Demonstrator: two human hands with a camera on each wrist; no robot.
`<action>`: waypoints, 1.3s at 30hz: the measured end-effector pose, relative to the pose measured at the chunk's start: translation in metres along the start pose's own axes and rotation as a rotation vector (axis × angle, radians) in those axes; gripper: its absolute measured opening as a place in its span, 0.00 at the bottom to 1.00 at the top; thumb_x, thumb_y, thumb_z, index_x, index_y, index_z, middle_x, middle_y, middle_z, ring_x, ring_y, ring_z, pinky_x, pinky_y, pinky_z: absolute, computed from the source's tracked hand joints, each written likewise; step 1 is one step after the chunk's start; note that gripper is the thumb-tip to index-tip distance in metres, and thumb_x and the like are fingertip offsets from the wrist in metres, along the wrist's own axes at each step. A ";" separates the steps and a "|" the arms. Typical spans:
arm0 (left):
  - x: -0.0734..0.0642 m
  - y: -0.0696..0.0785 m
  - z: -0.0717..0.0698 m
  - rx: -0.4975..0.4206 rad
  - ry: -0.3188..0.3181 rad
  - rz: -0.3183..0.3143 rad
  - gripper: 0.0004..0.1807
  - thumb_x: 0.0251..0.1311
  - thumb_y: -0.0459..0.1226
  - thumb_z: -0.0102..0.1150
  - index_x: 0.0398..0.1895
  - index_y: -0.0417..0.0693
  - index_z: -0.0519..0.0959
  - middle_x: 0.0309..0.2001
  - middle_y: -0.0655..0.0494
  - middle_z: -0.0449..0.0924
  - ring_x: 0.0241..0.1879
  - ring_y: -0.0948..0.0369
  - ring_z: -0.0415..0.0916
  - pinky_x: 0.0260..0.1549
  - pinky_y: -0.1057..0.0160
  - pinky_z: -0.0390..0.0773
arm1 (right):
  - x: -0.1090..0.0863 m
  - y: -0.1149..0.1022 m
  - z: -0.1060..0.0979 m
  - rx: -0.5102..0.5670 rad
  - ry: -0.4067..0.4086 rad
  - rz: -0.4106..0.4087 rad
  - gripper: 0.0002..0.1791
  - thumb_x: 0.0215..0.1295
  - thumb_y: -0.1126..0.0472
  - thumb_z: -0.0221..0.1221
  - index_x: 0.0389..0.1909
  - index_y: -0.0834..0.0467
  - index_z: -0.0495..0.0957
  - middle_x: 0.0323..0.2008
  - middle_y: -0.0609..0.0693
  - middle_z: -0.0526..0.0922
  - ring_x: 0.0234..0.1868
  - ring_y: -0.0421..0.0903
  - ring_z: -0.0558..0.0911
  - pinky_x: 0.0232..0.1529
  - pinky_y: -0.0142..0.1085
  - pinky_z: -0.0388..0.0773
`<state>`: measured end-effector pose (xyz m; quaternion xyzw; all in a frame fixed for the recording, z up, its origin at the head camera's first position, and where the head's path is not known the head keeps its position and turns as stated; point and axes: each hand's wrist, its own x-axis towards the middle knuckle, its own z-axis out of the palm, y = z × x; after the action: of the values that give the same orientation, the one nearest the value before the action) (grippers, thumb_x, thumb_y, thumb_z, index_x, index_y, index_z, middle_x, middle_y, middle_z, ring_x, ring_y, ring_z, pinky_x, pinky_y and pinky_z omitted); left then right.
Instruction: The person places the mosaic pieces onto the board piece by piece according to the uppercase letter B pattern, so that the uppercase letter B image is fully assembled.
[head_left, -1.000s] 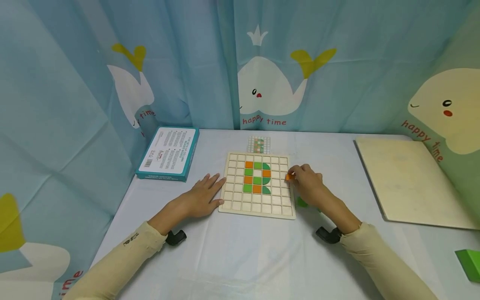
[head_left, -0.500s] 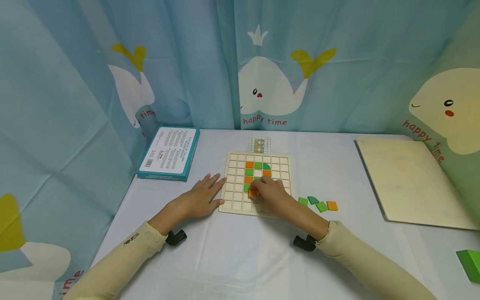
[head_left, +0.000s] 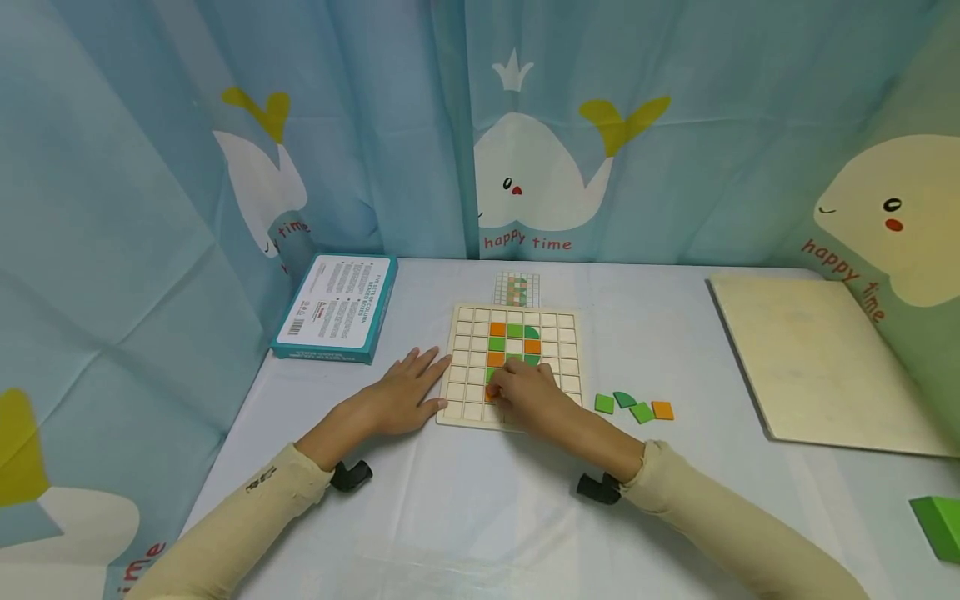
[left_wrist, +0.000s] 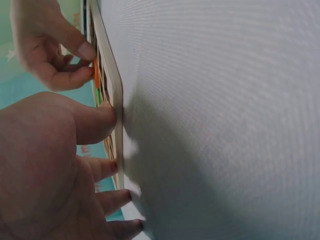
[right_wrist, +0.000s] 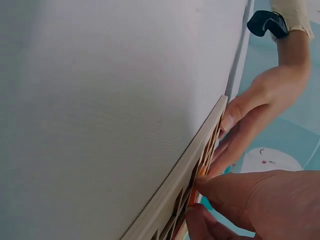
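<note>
My right hand (head_left: 528,396) pinches an orange square tile (head_left: 490,395) between thumb and fingers, low over the wooden grid board (head_left: 465,411). In the left wrist view the orange tile (left_wrist: 96,74) stands at the board's surface, under the fingertips. Green and orange squares with dark green quarter-round tiles lie in the middle cells, partly covered by this hand. My left hand (head_left: 408,393) lies spread at the board's left side, thumb and fingertips touching its edge (left_wrist: 118,92).
Right of the board lie loose tiles: a green square (head_left: 604,403), a quarter-round (head_left: 624,399), another green square (head_left: 642,412) and an orange square (head_left: 662,410). A pattern card (head_left: 517,288) is behind the board. A teal box (head_left: 335,307) sits left, a plain panel (head_left: 817,358) right.
My right hand has carried the orange tile from the board's right edge leftward to a lower cell, uncovering the loose tiles. The left hand has stayed in place.
</note>
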<state>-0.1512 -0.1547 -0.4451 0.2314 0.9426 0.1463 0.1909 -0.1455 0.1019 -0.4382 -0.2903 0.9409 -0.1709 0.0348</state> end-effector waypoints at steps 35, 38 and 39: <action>0.003 -0.001 0.002 0.023 0.009 -0.002 0.41 0.81 0.54 0.47 0.88 0.53 0.47 0.86 0.44 0.41 0.85 0.40 0.36 0.80 0.36 0.48 | -0.085 0.110 -0.053 0.131 -0.061 0.203 0.13 0.70 0.61 0.69 0.52 0.57 0.82 0.50 0.54 0.82 0.53 0.56 0.80 0.45 0.55 0.67; 0.003 -0.001 0.002 0.018 0.008 -0.002 0.41 0.81 0.54 0.48 0.88 0.52 0.47 0.86 0.44 0.41 0.85 0.39 0.36 0.80 0.36 0.48 | -0.082 0.115 -0.053 0.150 -0.046 0.196 0.12 0.72 0.63 0.67 0.53 0.58 0.82 0.49 0.56 0.81 0.51 0.56 0.81 0.46 0.55 0.68; 0.003 -0.001 0.003 0.015 0.004 -0.002 0.41 0.81 0.54 0.47 0.88 0.53 0.47 0.87 0.44 0.41 0.85 0.40 0.36 0.80 0.36 0.47 | -0.081 0.117 -0.053 0.159 -0.045 0.197 0.11 0.72 0.63 0.66 0.53 0.59 0.82 0.50 0.56 0.81 0.51 0.56 0.81 0.48 0.56 0.70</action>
<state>-0.1529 -0.1535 -0.4488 0.2314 0.9443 0.1396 0.1876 -0.1492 0.2532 -0.4314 -0.1965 0.9474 -0.2341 0.0954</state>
